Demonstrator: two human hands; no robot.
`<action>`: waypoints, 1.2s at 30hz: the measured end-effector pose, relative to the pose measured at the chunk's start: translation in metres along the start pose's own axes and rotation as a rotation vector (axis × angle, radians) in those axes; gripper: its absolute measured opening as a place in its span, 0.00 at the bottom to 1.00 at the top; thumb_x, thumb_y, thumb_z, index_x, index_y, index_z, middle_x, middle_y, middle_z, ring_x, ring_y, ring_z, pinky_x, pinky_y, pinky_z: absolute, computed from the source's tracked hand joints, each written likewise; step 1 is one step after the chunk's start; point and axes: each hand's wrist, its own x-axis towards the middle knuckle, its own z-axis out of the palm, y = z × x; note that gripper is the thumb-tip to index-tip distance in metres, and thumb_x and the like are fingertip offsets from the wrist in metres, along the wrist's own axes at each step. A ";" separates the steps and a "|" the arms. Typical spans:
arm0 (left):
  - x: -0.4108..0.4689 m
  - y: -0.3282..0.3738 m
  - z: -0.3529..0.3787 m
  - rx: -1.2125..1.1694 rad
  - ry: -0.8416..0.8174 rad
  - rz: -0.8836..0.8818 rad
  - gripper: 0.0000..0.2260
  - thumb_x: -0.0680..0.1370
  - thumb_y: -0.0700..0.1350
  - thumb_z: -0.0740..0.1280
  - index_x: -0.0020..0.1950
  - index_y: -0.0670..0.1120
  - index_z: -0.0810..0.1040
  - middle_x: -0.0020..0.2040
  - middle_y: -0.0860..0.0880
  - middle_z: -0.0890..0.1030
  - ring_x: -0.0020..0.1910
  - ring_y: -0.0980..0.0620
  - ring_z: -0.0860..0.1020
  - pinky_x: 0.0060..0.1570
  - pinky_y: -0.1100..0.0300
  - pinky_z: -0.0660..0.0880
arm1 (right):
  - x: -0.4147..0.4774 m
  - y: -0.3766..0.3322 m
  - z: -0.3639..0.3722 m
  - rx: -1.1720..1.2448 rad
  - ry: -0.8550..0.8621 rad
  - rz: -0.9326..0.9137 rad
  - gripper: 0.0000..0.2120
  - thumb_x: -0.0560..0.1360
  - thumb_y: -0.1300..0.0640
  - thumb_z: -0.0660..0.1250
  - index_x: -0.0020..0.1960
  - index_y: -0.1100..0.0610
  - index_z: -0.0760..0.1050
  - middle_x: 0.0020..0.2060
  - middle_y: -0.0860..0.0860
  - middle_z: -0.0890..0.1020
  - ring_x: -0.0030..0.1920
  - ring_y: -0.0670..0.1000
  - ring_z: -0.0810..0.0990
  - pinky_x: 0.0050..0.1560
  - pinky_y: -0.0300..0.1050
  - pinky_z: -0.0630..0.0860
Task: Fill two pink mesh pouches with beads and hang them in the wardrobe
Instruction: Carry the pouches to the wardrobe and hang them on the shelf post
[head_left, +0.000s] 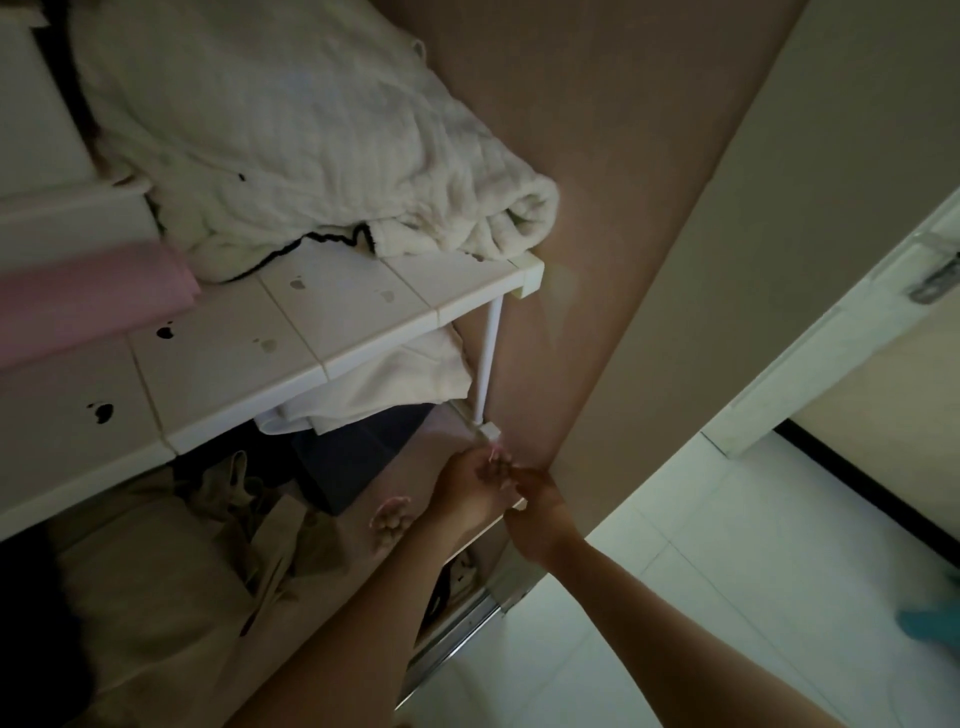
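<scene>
Inside the dim wardrobe, my left hand cups a pink mesh pouch filled with beads, just below the foot of a white shelf pole. A thin pink string runs from the pouch up to that foot. My right hand comes in from the right and pinches the pouch's near end with its fingertips. A second pink mesh pouch, also filled, lies on the wardrobe floor to the left of my left wrist.
A white tiled shelf carries a cream blanket and a pink fold. Folded white and dark clothes lie under it, beige garments at lower left. The wardrobe's side wall and metal door track border the hands.
</scene>
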 end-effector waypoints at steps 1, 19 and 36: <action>0.000 0.002 -0.004 -0.004 -0.022 0.002 0.07 0.75 0.43 0.71 0.47 0.56 0.79 0.45 0.55 0.83 0.45 0.59 0.81 0.45 0.65 0.78 | 0.001 -0.001 0.000 -0.017 -0.004 0.004 0.23 0.79 0.64 0.65 0.73 0.57 0.70 0.68 0.55 0.75 0.67 0.56 0.75 0.62 0.41 0.72; 0.009 0.004 -0.013 0.088 -0.097 0.105 0.09 0.83 0.41 0.60 0.47 0.39 0.76 0.40 0.43 0.79 0.41 0.51 0.79 0.49 0.63 0.78 | -0.003 0.006 -0.004 -0.270 -0.036 -0.229 0.29 0.76 0.66 0.66 0.76 0.57 0.69 0.76 0.55 0.65 0.76 0.54 0.67 0.65 0.23 0.52; -0.051 -0.038 -0.101 0.516 0.199 -0.186 0.14 0.71 0.60 0.67 0.46 0.51 0.75 0.48 0.48 0.80 0.40 0.49 0.82 0.37 0.53 0.82 | 0.005 -0.058 0.052 -0.382 -0.316 -0.279 0.22 0.79 0.60 0.66 0.72 0.55 0.71 0.62 0.54 0.80 0.61 0.54 0.80 0.56 0.37 0.72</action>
